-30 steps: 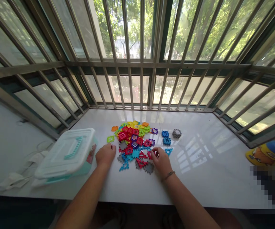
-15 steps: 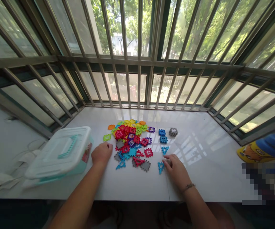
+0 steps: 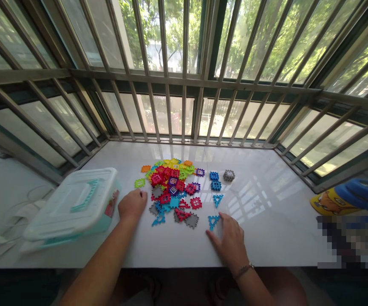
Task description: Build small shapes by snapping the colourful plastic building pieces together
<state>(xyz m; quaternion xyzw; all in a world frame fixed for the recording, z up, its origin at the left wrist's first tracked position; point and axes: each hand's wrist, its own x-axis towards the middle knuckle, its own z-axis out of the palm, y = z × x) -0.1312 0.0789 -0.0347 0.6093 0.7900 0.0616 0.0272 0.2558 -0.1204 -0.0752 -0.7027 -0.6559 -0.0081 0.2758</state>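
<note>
Since the earlier frame, your right hand (image 3: pixel 231 239) had spread its thumb and fingers around the nearer blue triangle (image 3: pixel 213 222), just left of its palm. Your left hand (image 3: pixel 131 205) was curled into a fist. Light edge contact suited squaring this flat piece.

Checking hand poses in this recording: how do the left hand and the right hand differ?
The left hand is loosely curled; the right hand is spread open.
The left hand sits beside the colorful pile, the right hand beside a blue triangle.
A bracelet shows at the right hand's wrist, none at the left hand's.
Both hands are gloveless.
</note>
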